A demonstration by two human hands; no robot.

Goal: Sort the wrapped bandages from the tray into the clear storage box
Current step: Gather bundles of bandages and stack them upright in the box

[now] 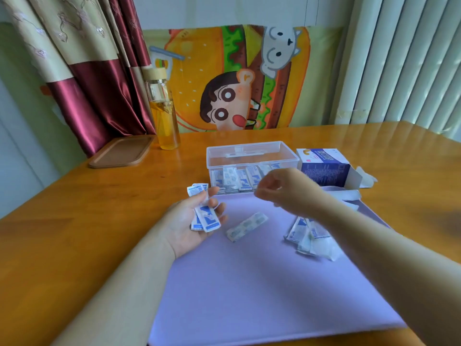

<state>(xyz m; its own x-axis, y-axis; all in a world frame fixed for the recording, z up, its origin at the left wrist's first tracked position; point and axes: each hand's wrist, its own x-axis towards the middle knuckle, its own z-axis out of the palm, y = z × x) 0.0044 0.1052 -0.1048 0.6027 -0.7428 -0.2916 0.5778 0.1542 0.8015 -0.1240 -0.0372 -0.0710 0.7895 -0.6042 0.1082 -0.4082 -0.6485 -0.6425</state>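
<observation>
Wrapped bandages (205, 219), flat papery strips, held in left grip (182, 224), right grip (284, 191) blurred, state unclear

A: We see a glossy orange-brown wooden table (74, 208) filling the lower field.
B: Behind it, we note a cartoon burger cloth (224, 78) hanging before a pale wall (199, 11).
A: At left we mark a beige and maroon curtain (82, 71); at right, white vertical blinds (404, 58).
B: We read daylight glare on the table's far right corner.
</observation>
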